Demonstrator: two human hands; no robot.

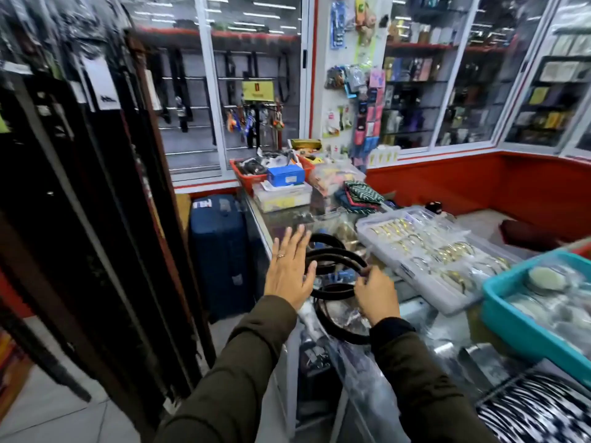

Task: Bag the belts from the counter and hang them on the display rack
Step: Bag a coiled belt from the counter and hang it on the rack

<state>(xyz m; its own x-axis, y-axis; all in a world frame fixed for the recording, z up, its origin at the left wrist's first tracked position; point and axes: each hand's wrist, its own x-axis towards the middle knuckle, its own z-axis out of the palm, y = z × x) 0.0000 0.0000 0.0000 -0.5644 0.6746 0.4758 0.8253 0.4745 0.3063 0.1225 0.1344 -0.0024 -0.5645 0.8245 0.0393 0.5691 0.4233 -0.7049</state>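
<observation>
Head view. Stood on the left: a display rack (pixel 96 187) crowded with dark hanging belts in clear sleeves, blurred. Beyond it, a blue suitcase (pixel 217 254) on the floor against the glass worktop (pixel 275 219). Crowded onto the worktop: a red basket (pixel 248 180), a blue box (pixel 285 174), folded cloth (pixel 363 196), a clear tray of gold bangles (pixel 422 254) and a teal tub (pixel 540 314) at the right edge. Lined along the back walls: glass cabinets of small goods.

Coiled on the worktop near its left edge, between the two hands: the dark belts (pixel 332 260), black to brown, narrow, looped in overlapping rings, one larger loop hanging down toward the camera over clear plastic bags (pixel 351 318). Hemmed in on the right by the bangle tray.

Left hand (pixel 289 266): spread flat, fingers straight and together, a ring on one finger, palm set beside the coils at their left rim, holding nothing. Right hand (pixel 377 292): curled, fingers pinched on a belt loop at the right side of the coils. Olive sleeves on both arms.
</observation>
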